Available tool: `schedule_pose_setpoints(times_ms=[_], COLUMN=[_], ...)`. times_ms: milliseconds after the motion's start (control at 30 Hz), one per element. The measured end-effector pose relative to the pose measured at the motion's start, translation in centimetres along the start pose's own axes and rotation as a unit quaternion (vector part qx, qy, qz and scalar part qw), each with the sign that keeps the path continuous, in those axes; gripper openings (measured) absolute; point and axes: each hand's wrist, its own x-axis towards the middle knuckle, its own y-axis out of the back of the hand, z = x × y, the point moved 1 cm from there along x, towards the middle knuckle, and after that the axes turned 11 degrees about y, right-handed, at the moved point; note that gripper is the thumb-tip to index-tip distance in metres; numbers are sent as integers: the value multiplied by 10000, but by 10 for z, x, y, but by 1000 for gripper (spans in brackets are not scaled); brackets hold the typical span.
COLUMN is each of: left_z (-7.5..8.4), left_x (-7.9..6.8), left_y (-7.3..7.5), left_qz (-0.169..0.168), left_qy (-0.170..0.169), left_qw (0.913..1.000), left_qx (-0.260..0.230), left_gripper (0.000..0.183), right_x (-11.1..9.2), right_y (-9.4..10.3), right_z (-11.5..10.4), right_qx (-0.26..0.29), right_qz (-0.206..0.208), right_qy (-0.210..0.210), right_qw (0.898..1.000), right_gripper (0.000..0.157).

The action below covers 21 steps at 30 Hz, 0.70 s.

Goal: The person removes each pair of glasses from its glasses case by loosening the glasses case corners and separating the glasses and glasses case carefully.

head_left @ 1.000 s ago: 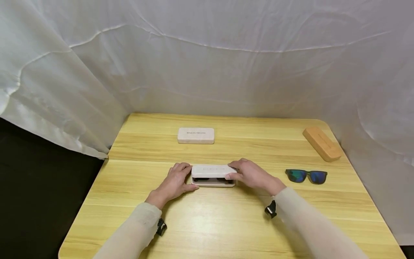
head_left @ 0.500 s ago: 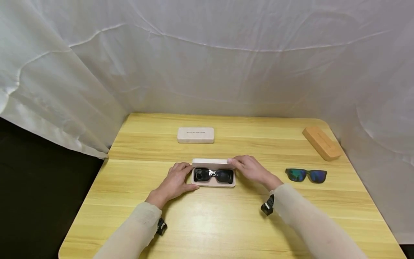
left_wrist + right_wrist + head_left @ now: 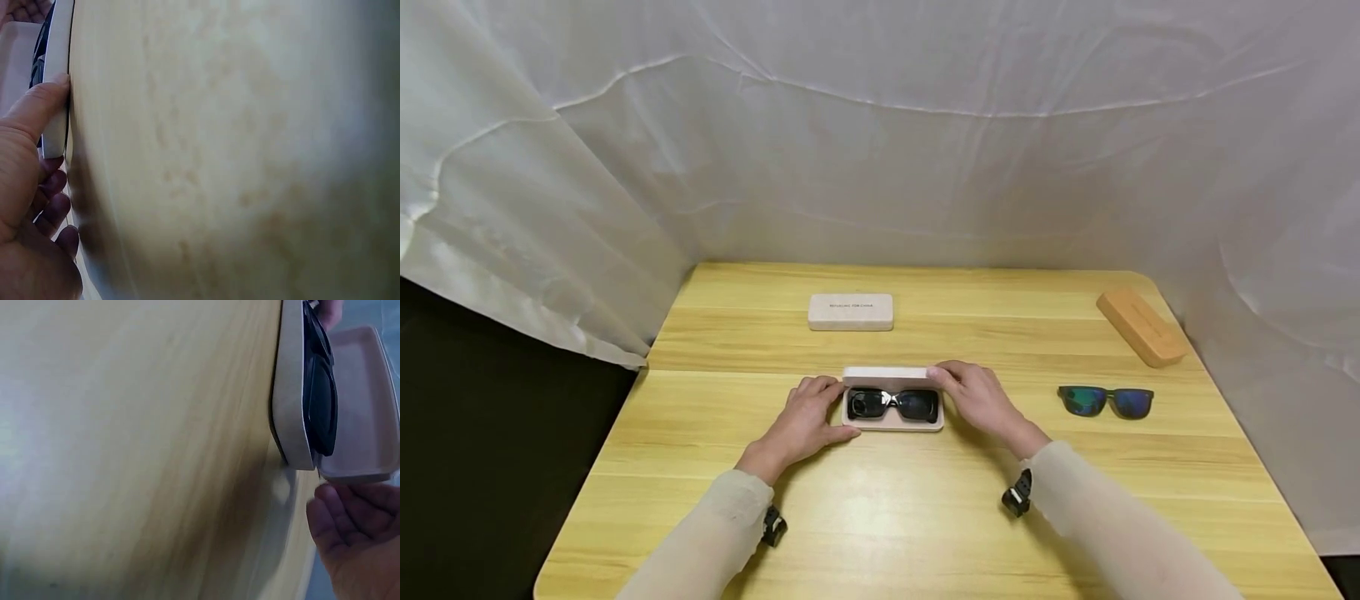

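An off-white glasses case (image 3: 891,425) lies on the table with its lid (image 3: 883,374) raised. Black sunglasses (image 3: 917,405) sit inside, lenses facing me. My left hand (image 3: 805,421) grips the left end of the case; in the left wrist view its thumb (image 3: 44,100) presses the front wall while the other fingers curl round the end. At the right corner of the lid, my right hand (image 3: 981,402) holds the edge with the thumb on it. The right wrist view shows the pale lid lining (image 3: 359,406) and curled fingers (image 3: 350,519) at the lid's end.
A second off-white case (image 3: 850,312), closed, lies farther back. To the right are sunglasses with blue-green lenses (image 3: 1084,402) and an orange-brown case (image 3: 1141,327) near the table's right edge. Pale curtains (image 3: 880,167) hang behind the wooden table (image 3: 880,525).
The lid has swung up and back from nearly closed, baring the black sunglasses. My right hand has moved slightly away from me with the lid; the left has stayed on the case.
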Motion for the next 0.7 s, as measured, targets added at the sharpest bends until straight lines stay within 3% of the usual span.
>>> schedule_pose_setpoints(times_ms=[200, 333, 533, 700], left_z=[1, 1, 2, 1], left_x=[0, -1, -2, -3], left_y=[0, -1, -1, -1], left_qz=[-36, -33, 5, 29], left_qy=[54, 75, 71, 62], left_qw=[10000, 10000, 10000, 10000], left_qx=[-36, -21, -8, -30], left_gripper=[85, 86, 86, 85], right_x=[-14, -25, -35, -38], right_y=[1, 2, -3, -14], right_z=[-6, -8, -13, -23], right_qx=[-796, -1119, -1840, -2376], right_qz=[502, 1028, 1622, 1359], right_qy=[345, 734, 2117, 2912], right_qw=[9950, 9857, 9460, 9167], right_gripper=[50, 39, 14, 10])
